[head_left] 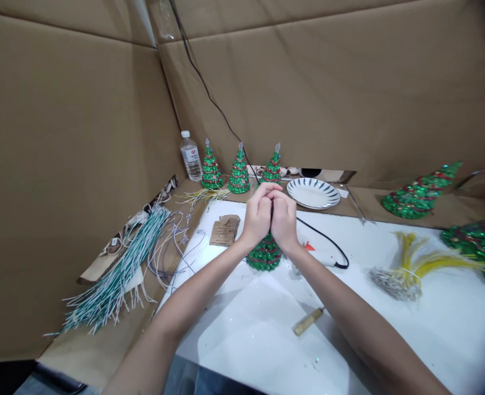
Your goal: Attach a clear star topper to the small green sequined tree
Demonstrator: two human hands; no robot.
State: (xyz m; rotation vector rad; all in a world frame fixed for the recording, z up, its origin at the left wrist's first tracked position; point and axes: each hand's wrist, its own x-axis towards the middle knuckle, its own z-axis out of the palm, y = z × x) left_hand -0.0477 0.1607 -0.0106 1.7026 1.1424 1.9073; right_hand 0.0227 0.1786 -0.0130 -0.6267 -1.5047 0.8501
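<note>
A small green tinsel Christmas tree (264, 255) with red garland stands upright on the white tabletop. My left hand (260, 215) and my right hand (282, 215) are cupped together around its upper part, fingers curled and meeting at the tip. The top of the tree is hidden inside them. Just right of my right hand lies a white glue gun (319, 255) with an orange trigger, partly covered by my forearm. A wooden-handled tool (308, 322) rests on the table below that forearm.
Three finished-looking small trees (238, 173) line the back beside a water bottle (191, 158). A striped plate (313, 193), cardboard scrap (225, 230) and black cable (328, 239) are around my hands. Wire bundles lie left (119, 269) and right (407, 271); larger trees (421, 192) stand right.
</note>
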